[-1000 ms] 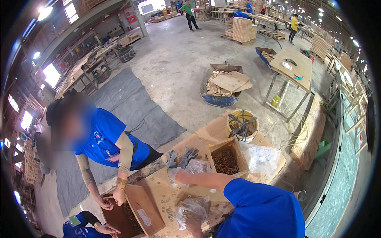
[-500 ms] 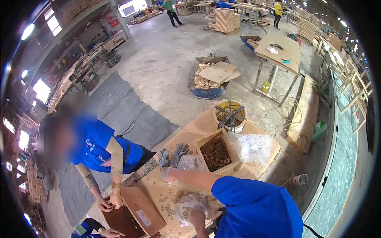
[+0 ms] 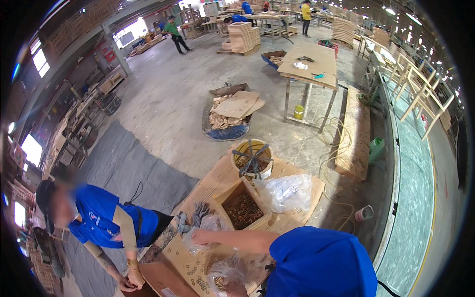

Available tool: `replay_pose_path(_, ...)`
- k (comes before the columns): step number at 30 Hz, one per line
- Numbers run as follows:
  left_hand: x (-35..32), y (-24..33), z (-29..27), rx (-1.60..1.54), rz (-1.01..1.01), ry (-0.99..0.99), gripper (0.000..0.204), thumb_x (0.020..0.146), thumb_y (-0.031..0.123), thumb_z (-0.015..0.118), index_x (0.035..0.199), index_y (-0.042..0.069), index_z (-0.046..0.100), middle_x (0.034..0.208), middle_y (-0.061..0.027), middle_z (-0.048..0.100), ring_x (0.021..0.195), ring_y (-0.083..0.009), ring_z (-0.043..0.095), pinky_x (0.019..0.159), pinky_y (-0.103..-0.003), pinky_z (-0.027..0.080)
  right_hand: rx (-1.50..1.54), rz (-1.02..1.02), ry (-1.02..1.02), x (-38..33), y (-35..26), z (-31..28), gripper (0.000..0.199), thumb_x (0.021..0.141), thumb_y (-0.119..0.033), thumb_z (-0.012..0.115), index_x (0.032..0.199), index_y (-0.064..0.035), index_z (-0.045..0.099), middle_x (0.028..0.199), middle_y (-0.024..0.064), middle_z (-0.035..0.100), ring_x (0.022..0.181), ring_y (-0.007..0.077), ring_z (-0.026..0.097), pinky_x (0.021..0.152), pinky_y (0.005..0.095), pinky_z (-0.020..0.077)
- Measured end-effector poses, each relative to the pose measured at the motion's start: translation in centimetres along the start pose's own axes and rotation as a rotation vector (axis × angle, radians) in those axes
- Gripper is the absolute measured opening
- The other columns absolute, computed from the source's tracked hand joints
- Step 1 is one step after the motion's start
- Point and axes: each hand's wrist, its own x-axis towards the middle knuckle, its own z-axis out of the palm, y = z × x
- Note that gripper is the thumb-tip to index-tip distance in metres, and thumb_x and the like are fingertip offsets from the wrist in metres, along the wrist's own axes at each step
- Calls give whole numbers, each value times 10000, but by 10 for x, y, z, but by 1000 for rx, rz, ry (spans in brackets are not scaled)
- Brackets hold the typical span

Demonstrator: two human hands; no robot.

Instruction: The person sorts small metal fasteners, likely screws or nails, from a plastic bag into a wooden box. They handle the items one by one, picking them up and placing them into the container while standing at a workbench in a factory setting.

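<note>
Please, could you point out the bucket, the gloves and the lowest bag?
Bucket [image 3: 266, 172], head view: on outer wall.
Gloves [image 3: 200, 213], head view: on rightmost glove.
Lowest bag [image 3: 226, 270], head view: on its middle.

Concrete floor [image 3: 163, 89] filled my remote feed's upper middle.
I saw a blue tub [image 3: 227, 133] of wood scraps [image 3: 221, 121] near upper centre, a table [image 3: 316, 54] at upper right, a yellow can [image 3: 299, 112] beneath it, a dark mat [image 3: 133, 163] lower left.

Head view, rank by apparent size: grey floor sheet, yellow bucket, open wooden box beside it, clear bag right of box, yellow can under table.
1. Grey floor sheet
2. Open wooden box and clear bag: too alike to rank
3. Yellow bucket
4. Yellow can
</note>
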Motion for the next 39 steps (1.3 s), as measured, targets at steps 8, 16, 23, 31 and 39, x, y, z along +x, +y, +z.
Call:
replay_pose_path(8, -26, -11, -8, -504, -333, 178, 360, 882, 341, 593, 1127, 87, 662, 866, -122, 682, 749, -287, 626, 676, -377, 518, 694, 29, -199, -129, 24, -24, 197, 825, -227, 627, 696, -79, 642, 613, -13, 557, 504, 58, 444, 434, 225, 310)
replay_pose_path(16, -24, 118, -56, -726, -180, 54, 320, 895, 224, 571, 1118, 4, 641, 935, -212, 679, 818, -329, 648, 739, -405, 502, 676, 154, -318, -214, 80, -23, 193, 898, -261, 616, 853, -88, 689, 719, -75, 579, 587, 33, 441, 519, 206, 350)
replay_pose_path(23, -37, 151, -51, -640, -127, -11, 334, 896, 228, 575, 1137, 3, 627, 927, -207, 681, 821, -332, 648, 738, -409, 502, 566, 56, -251, -242, 108, -47, 172, 913, -243, 610, 933, -106, 711, 745, -86, 581, 601, 21, 436, 538, 204, 351)
replay_pose_path(31, -39, 163, -52, -560, -86, -5, 352, 896, 233, 578, 1160, 2, 611, 918, -202, 683, 824, -336, 649, 737, -414, 502, 884, 112, -365, -260, 94, -70, 141, 924, -237, 604, 902, -119, 678, 773, -80, 598, 635, 24, 495, 560, 189, 385)
replay_pose_path(39, -37, 166, -57, -734, -174, -10, 409, 895, 266, 601, 1212, 9, 574, 864, -191, 671, 806, -305, 647, 708, -418, 500, 1180, 303, -529, -238, 113, -54, 96, 864, -153, 669, 944, -101, 657, 913, -28, 657, 801, 70, 610, 711, 182, 514)
